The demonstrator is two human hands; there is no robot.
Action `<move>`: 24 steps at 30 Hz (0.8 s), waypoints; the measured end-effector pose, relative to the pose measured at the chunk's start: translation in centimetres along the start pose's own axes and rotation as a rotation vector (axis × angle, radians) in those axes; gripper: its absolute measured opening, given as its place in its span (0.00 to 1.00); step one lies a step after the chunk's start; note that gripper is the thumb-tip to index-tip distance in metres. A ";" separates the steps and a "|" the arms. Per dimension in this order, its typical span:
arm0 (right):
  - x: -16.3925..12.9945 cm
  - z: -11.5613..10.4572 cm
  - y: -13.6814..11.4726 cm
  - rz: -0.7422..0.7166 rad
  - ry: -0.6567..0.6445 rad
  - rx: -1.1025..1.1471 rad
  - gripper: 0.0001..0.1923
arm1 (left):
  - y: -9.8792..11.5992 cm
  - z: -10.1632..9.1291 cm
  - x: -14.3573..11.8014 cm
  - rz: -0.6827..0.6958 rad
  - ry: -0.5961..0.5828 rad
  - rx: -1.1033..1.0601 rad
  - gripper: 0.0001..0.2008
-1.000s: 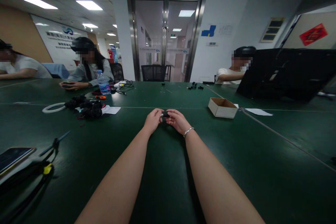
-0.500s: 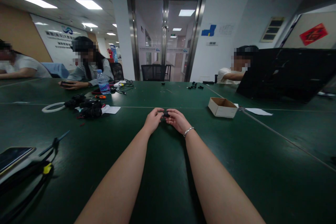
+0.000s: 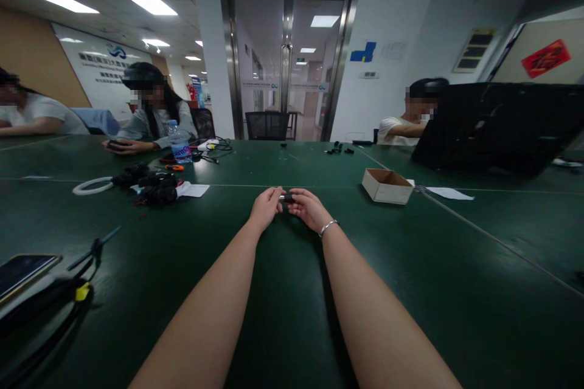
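Note:
Both my arms stretch forward over a dark green table (image 3: 292, 316). My left hand (image 3: 264, 208) and my right hand (image 3: 309, 209) meet at the table's middle, fingertips pinched on a small black part (image 3: 287, 198) held between them. The part is mostly hidden by my fingers, so its shape is unclear. A silver bracelet (image 3: 327, 228) circles my right wrist.
An open cardboard box (image 3: 387, 186) sits to the right. A pile of black parts (image 3: 152, 187), a white ring (image 3: 92, 186) and paper lie left. A phone (image 3: 22, 273) and black tool (image 3: 86, 255) lie near left. Three other people sit around; a black laptop (image 3: 497, 127) stands right.
My hands have stayed together on the small black part, with only slight finger movement. A person at the far right shifted a little.

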State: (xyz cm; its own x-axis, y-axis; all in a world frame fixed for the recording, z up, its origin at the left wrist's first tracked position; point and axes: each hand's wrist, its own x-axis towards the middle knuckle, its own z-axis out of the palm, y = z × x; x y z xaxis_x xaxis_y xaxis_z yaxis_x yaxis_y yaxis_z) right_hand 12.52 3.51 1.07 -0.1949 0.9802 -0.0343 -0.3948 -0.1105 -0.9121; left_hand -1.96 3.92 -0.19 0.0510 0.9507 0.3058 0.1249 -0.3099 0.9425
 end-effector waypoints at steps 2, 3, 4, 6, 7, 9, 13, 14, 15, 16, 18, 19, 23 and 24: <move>0.0 0.0 0.0 -0.002 0.002 0.001 0.08 | 0.4 0.0 -0.1 -0.029 0.006 -0.061 0.16; 0.0 0.0 0.0 -0.002 0.004 0.002 0.08 | 0.5 0.1 -0.2 -0.042 0.008 -0.083 0.14; 0.0 0.0 0.0 -0.002 0.005 0.001 0.08 | 0.6 0.1 -0.2 -0.052 0.008 -0.098 0.13; 0.0 0.0 0.0 -0.003 0.004 0.002 0.08 | 0.6 0.1 -0.2 -0.058 0.008 -0.107 0.11; 0.0 0.0 0.0 -0.004 0.002 0.001 0.08 | 0.6 0.1 -0.2 -0.052 0.006 -0.106 0.11; 0.1 -0.1 0.1 -0.007 -0.003 0.000 0.08 | 0.3 0.1 -0.2 -0.041 0.007 -0.104 0.12; 0.1 -0.1 0.1 -0.008 -0.016 -0.013 0.09 | -0.2 0.0 0.0 -0.035 0.034 -0.097 0.17; 0.0 -0.1 0.2 -0.008 -0.019 -0.017 0.10 | -0.2 0.0 0.0 -0.037 0.044 -0.097 0.18; 0.0 -0.1 0.2 -0.008 -0.022 -0.020 0.10 | -0.1 -0.1 0.0 -0.041 0.053 -0.100 0.19; 0.0 -0.1 0.2 -0.010 -0.027 -0.022 0.11 | 0.0 -0.1 0.0 -0.044 0.061 -0.106 0.19; 0.0 -0.1 0.2 -0.016 -0.042 -0.021 0.11 | 0.3 -0.2 0.0 -0.059 0.076 -0.131 0.20; 0.1 -0.1 0.2 -0.019 -0.050 -0.019 0.11 | 0.5 -0.2 0.0 -0.068 0.082 -0.150 0.21; 0.1 -0.2 0.2 -0.028 -0.082 -0.018 0.10 | 0.9 0.0 0.0 -0.103 0.090 -0.269 0.18; 0.1 -0.2 0.3 -0.032 -0.092 -0.020 0.11 | 0.9 0.2 0.0 -0.111 0.097 -0.301 0.17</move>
State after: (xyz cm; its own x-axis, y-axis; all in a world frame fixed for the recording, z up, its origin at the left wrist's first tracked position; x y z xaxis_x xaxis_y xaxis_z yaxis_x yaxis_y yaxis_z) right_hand 12.61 3.66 0.74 -0.2651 0.9637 0.0315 -0.3838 -0.0755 -0.9203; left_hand -1.62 3.66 0.69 -0.0433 0.9795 0.1966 -0.1747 -0.2011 0.9639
